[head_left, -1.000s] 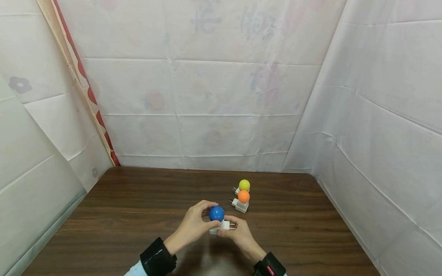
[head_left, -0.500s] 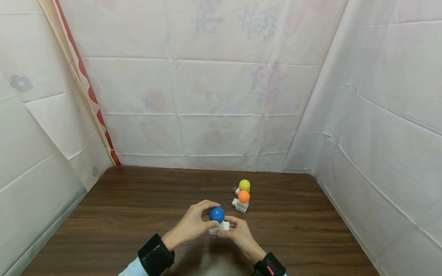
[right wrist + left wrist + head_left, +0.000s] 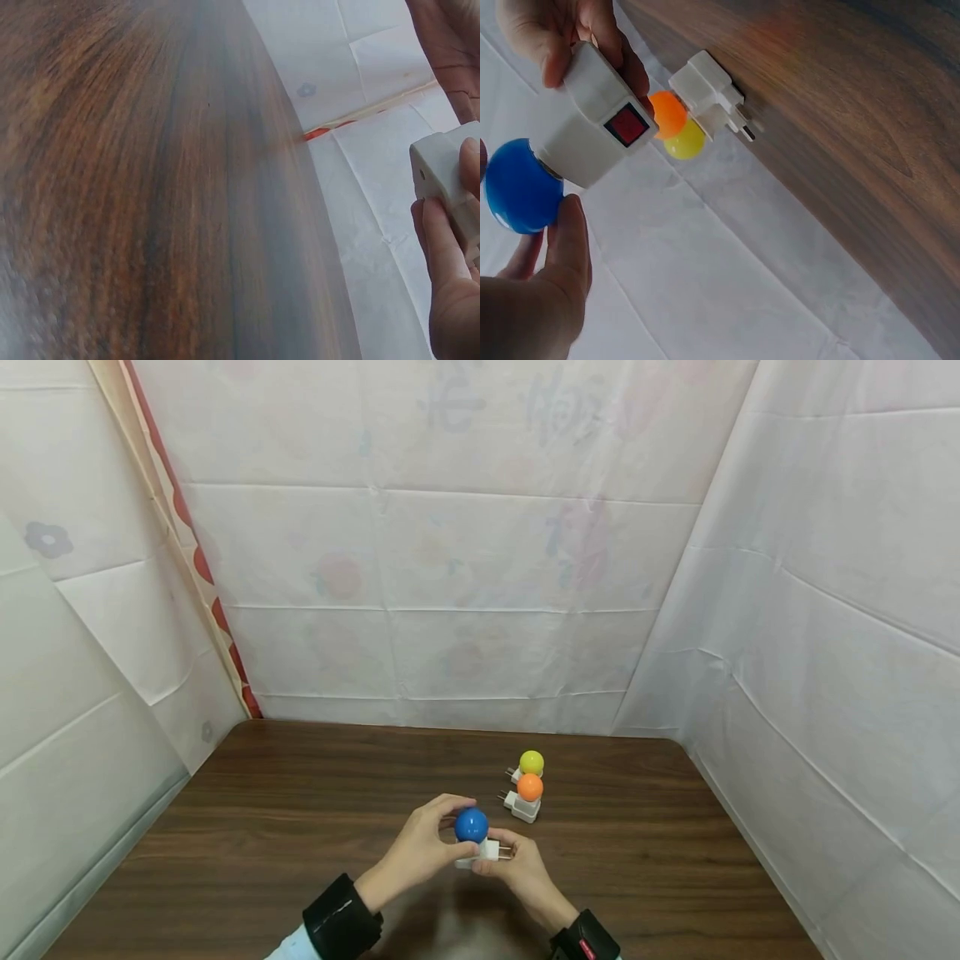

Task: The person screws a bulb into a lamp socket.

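Note:
A round blue light bulb [image 3: 471, 825] sits in a white plug-in lamp socket [image 3: 592, 120], held above the table near its front middle. Thumb and fingers of my left hand [image 3: 420, 843] pinch the bulb from its left side. My right hand [image 3: 528, 870] grips the socket body from the right, with its two metal prongs pointing right in the head view. On the socket, a red rocker switch [image 3: 626, 124] faces the left wrist camera. The right wrist view shows only part of the socket, between the right thumb and fingers at the right edge.
Behind my right hand, an orange bulb [image 3: 530, 787] stands in a white plug-in socket [image 3: 524, 810], prongs to the left. A yellow bulb [image 3: 532, 762] in a similar socket is just behind it. White cloth [image 3: 465, 652] walls the brown wooden table [image 3: 300, 810] at back and sides.
My left wrist shifts slightly left, then back right, with the fingers staying around the blue bulb. The right hand and socket keep practically the same place.

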Demonstrator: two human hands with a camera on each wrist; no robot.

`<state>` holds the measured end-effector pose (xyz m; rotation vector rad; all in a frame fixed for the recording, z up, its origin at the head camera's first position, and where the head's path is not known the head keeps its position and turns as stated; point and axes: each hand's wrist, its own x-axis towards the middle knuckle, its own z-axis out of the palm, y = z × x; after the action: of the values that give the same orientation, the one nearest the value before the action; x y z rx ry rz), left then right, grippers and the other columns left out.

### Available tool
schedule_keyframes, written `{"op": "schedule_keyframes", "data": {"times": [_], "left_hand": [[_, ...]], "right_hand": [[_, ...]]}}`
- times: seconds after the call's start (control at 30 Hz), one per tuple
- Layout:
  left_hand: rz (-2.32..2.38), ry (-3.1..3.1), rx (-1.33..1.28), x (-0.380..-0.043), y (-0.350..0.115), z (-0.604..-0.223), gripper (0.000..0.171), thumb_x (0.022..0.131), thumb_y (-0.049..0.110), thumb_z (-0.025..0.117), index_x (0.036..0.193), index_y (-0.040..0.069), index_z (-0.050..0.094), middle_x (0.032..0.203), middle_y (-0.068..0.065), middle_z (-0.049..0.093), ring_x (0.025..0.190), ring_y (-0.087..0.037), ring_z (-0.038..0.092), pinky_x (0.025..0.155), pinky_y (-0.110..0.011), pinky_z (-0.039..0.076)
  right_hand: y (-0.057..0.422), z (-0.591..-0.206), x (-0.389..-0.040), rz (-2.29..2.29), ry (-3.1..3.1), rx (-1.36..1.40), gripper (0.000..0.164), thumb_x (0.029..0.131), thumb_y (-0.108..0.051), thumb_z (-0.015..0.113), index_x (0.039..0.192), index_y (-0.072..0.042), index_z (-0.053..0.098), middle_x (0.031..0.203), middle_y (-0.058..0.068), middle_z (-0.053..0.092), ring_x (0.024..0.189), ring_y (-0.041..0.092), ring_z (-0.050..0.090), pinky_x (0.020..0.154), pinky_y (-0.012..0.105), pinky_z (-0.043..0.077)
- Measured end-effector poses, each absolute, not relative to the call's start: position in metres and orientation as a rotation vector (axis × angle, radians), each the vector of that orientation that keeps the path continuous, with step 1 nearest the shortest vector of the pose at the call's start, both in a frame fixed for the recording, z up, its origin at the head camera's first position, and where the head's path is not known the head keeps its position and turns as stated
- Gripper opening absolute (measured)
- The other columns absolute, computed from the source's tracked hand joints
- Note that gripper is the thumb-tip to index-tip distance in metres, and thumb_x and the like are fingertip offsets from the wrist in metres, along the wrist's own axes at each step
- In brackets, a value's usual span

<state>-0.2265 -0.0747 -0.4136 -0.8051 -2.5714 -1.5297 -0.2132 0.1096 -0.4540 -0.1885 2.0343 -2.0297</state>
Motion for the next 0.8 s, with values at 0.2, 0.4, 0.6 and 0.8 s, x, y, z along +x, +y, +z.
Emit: {"op": "schedule_keyframes", "data": {"times": [0.2,0.4,0.6,0.8], "left_hand": [[-1.521,-2.569,-0.776,-0.225,-0.074,-0.412,0.047,0.076,0.023,0.074,0.116,0.004,0.059,0.111,-0.009,0.060,0.097,-0.022,0.063,0.081,-0.031,0.053],[-1.544,-2.586,-0.804,-0.223,-0.077,-0.412,0.048,0.079,0.027,0.071,0.119,0.004,0.057,0.114,-0.010,0.059,0.099,-0.023,0.062,0.081,-0.033,0.053],[-1.549,-2.598,-0.883,-0.226,-0.079,-0.412,0.046,0.081,0.025,0.069,0.120,0.005,0.056,0.117,-0.009,0.058,0.103,-0.022,0.059,0.086,-0.034,0.051],[-1.566,-2.605,-0.970,-0.228,-0.081,-0.410,0.042,0.082,0.016,0.068,0.120,0.006,0.056,0.117,-0.008,0.058,0.105,-0.021,0.058,0.089,-0.034,0.050]], "right_hand": [[0.110,-0.471,-0.222,-2.023,2.046,-0.189,0.053,0.074,-0.012,0.076,0.120,0.005,0.055,0.105,0.010,0.061,0.089,0.017,0.062,0.076,0.030,0.053],[0.110,-0.479,-0.225,-1.998,2.065,-0.231,0.052,0.074,-0.016,0.076,0.119,0.003,0.058,0.108,0.011,0.063,0.090,0.017,0.063,0.076,0.030,0.053],[0.110,-0.478,-0.224,-1.984,2.099,-0.249,0.052,0.074,-0.018,0.077,0.118,0.002,0.059,0.107,0.012,0.063,0.089,0.017,0.064,0.075,0.029,0.054],[0.110,-0.475,-0.222,-2.004,2.080,-0.257,0.050,0.073,-0.013,0.076,0.117,0.004,0.059,0.105,0.012,0.065,0.088,0.019,0.065,0.074,0.029,0.054]]}}
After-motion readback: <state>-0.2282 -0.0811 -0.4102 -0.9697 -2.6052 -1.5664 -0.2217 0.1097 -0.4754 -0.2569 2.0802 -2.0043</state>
